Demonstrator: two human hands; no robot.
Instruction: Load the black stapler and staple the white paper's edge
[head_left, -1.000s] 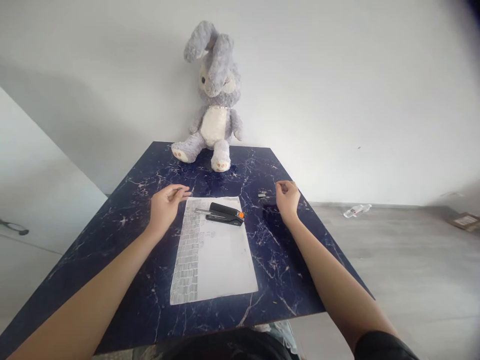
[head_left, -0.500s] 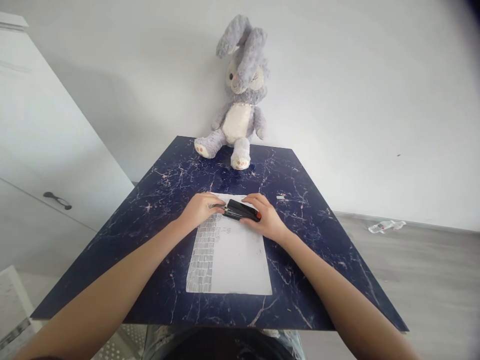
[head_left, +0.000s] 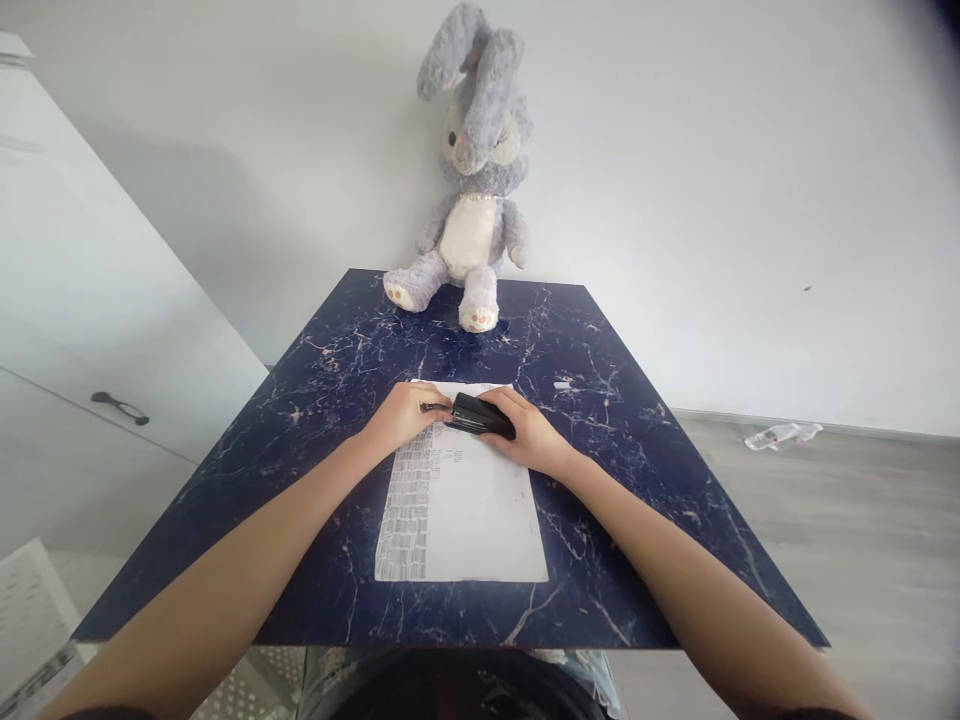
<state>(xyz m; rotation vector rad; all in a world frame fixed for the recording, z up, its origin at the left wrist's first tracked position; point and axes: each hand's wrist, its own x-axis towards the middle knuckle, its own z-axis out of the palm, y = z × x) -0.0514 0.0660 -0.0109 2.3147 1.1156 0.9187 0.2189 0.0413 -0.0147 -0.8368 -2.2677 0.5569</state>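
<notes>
A black stapler (head_left: 480, 415) lies across the top of a white printed sheet of paper (head_left: 465, 500) on the dark blue marbled table (head_left: 337, 560). My right hand (head_left: 529, 435) is wrapped round the stapler's rear end. My left hand (head_left: 405, 413) is curled at the stapler's metal front tip, fingers together and touching it, resting on the paper's top left corner.
A grey plush rabbit (head_left: 469, 190) sits at the table's far edge against the white wall. A small strip of staples (head_left: 562, 384) lies right of the paper. A white cabinet with a dark handle (head_left: 120, 407) stands left. A plastic bottle (head_left: 780, 435) lies on the floor.
Both hands came in from either side of the paper to the stapler. My right hand has since closed round its rear end, covering the orange part. The view shifted left.
</notes>
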